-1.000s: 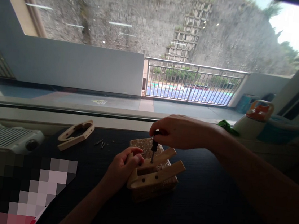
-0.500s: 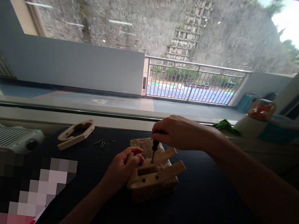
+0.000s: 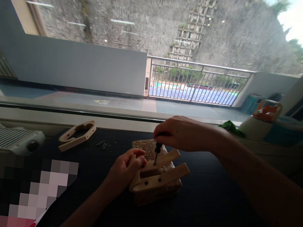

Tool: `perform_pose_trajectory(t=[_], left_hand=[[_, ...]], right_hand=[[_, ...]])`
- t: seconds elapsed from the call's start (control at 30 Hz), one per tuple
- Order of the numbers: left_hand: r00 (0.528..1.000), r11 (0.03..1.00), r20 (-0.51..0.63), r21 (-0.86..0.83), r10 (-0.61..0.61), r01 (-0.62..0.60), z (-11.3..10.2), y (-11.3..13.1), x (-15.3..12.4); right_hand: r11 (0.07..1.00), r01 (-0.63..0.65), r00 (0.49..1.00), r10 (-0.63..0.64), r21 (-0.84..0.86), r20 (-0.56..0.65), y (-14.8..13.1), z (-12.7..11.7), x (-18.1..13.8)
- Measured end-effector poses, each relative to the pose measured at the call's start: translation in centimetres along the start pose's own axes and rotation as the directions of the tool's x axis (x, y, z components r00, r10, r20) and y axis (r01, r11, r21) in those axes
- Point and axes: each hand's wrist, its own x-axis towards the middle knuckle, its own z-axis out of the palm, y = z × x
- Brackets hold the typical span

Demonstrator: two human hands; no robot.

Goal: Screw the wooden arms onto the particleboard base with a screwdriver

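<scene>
Screwdriver [image 3: 155, 159] on wooden frame [image 3: 173, 173]
My right hand [image 3: 169, 133] is gripping the handle [image 3: 158, 147] above the frame; my left hand [image 3: 126, 165] is clasping the frame.

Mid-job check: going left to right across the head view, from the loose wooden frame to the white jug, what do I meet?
Loose wooden frame, screws, left hand, screwdriver, green bundle, white jug.

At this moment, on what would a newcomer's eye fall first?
Probably on the bright rock wall outside, across the top of the view. Then, above the dark table, the right hand holds a screwdriver, tip down, on a wooden frame that the left hand grips over a wrapped block. Another frame lies to the left, near some screws.
</scene>
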Motion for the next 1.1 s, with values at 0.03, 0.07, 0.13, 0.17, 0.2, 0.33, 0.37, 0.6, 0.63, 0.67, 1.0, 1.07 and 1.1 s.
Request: perform_pose_trajectory(t=[0.03,0.07,0.13,0.17,0.2,0.33,0.37,0.6,0.63,0.67,1.0,1.07,1.1], left_hand=[[1.0,1.0,0.002,-0.004,-0.004,0.004,0.0,0.0,0.0],[1.0,1.0,0.004,-0.008,-0.009,0.009,0.01,0.02,-0.01],[1.0,1.0,0.007,-0.013,-0.016,0.016,0.01,0.12,-0.07],[1.0,1.0,0.007,-0.009,-0.016,0.016,0.01,0.17,-0.11],[1.0,1.0,0.005,-0.002,-0.015,0.015,0.0,0.21,-0.15],[1.0,1.0,-0.005,0.01,-0.011,0.011,-0.01,0.16,-0.17],[1.0,1.0,-0.004,0.004,-0.011,0.011,-0.02,0.11,-0.14],[1.0,1.0,0.009,0.007,-0.005,0.005,-0.09,-0.02,-0.17],[1.0,1.0,0.005,0.009,-0.011,0.01,-0.1,0.03,-0.21],[1.0,1.0,0.003,0.01,-0.015,0.015,-0.11,0.08,-0.25],[1.0,1.0,0.003,0.006,-0.001,0.001,-0.03,0.06,-0.07],[1.0,1.0,0.0,0.012,-0.006,0.006,0.0,0.11,-0.08],[1.0,1.0,-0.004,0.013,-0.013,0.013,0.02,0.16,-0.09]], right_hand=[[1.0,-0.005,1.0,0.005,-0.01,-0.009,-0.01,0.07,0.03],[1.0,-0.013,1.0,0.012,-0.019,-0.018,-0.06,0.13,0.04],[0.999,-0.03,0.999,0.028,-0.038,-0.032,-0.25,0.25,0.05],[0.998,-0.036,0.999,0.034,-0.048,-0.039,-0.37,0.3,0.05],[0.997,-0.04,0.998,0.037,-0.058,-0.048,-0.48,0.35,0.05],[0.994,-0.063,0.997,0.058,-0.088,-0.058,-0.65,0.38,0.01],[0.994,-0.068,0.997,0.064,-0.09,-0.048,-0.6,0.31,-0.03],[1.0,-0.01,1.0,0.01,-0.013,0.001,-0.28,-0.29,-0.36],[1.0,-0.005,1.0,0.005,-0.009,0.001,-0.27,-0.27,-0.33],[1.0,-0.003,1.0,0.003,-0.008,-0.004,-0.26,-0.22,-0.27],[0.998,-0.055,0.998,0.054,-0.012,-0.025,-0.66,0.34,0.14],[0.998,-0.057,0.998,0.056,-0.038,-0.041,-0.72,0.42,0.15],[0.997,-0.061,0.997,0.058,-0.056,-0.046,-0.71,0.45,0.15]])
